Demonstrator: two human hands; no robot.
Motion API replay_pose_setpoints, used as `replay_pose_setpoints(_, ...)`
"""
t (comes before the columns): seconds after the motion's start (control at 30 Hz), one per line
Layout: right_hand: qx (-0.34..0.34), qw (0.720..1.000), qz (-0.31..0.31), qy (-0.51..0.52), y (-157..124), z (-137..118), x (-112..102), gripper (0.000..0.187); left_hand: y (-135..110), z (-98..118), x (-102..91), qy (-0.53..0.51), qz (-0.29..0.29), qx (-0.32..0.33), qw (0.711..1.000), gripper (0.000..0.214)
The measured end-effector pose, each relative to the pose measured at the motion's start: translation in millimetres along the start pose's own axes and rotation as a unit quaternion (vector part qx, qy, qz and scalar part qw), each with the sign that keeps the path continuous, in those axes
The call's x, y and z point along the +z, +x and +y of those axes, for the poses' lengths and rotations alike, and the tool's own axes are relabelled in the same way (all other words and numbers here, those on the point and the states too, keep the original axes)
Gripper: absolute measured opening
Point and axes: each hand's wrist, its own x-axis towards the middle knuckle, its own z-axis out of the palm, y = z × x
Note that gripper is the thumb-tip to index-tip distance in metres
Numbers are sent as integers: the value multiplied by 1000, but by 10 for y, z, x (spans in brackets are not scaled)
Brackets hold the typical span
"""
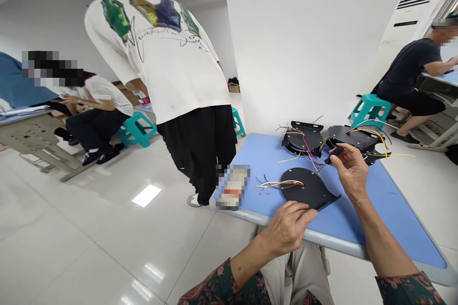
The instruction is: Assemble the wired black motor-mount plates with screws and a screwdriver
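Observation:
I sit at a blue table. A flat black plate with coloured wires lies near its front edge. My left hand is closed on the plate's near edge. My right hand is raised over the table, fingers pinched on a small black part with wires trailing from it. Behind it lie two more black assemblies, one round and one to its right, both with red, yellow and white wires.
A blurred small pack lies at the table's left corner. A person in a white T-shirt bends over just left of the table. Others sit on teal stools at left and far right. A white wall stands behind the table.

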Motion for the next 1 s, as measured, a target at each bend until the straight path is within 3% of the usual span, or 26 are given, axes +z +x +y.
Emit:
replay_pose_setpoints(0.27,-25,999,-3,-46,-60,46,32,34,-25,-39,-162,-89,53,-28,994,29)
replay_pose_setpoints(0.37,-56,994,-13,-90,-69,36,36,30,154,-76,-231,-158,93,-99,978,20)
replay_pose_setpoints(0.47,-87,988,-15,-123,-64,3,29,29,511,-158,-247,-220,131,-203,945,16)
replay_pose_setpoints(0.57,-101,984,-12,-146,-50,-13,19,27,940,-297,-167,-231,94,-274,929,22)
replay_pose_setpoints(0.7,-108,981,-24,-158,-32,-5,10,25,1321,-480,56,-166,-49,-266,948,29)
replay_pose_setpoints(0.8,-101,981,-32,-160,-30,-1,11,25,1376,-559,223,-155,-83,-259,950,33)
replay_pose_setpoints(1.0,-91,983,-47,-154,-53,-14,28,26,1262,-634,381,-185,-47,-257,947,36)
